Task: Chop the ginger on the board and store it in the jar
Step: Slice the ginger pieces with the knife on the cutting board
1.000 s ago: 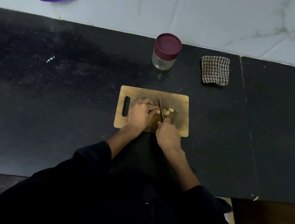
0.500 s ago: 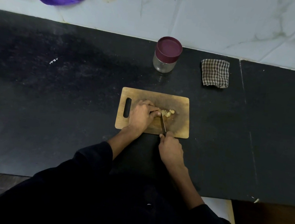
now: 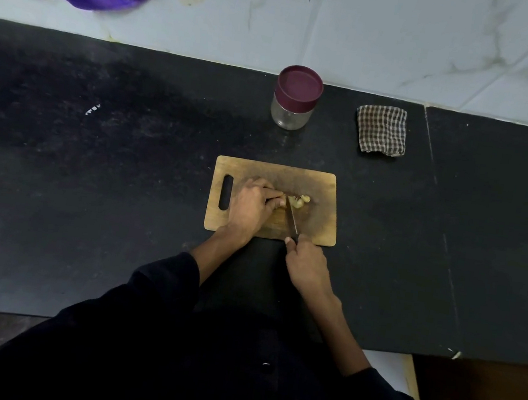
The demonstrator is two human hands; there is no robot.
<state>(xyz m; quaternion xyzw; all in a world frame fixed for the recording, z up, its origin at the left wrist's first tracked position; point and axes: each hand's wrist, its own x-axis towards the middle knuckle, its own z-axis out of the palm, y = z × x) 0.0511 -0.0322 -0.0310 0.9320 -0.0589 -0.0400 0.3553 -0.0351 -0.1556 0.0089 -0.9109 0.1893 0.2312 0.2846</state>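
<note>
Black counter (image 3: 90, 213): right hand (image 3: 309, 264) around knife (image 3: 293, 218), left hand (image 3: 254, 203) pinching ginger (image 3: 298, 200)

You'll find no readable text here; the small white mark on the counter (image 3: 92, 109) is too blurred to make out; the jar (image 3: 295, 99) shows no label.

Black stone counter (image 3: 90, 213). Wooden chopping board (image 3: 323, 187) at center, lidded glass jar (image 3: 295, 99) at 12 o'clock, folded checked cloth (image 3: 382, 130) at 1 o'clock, all standing apart.
</note>
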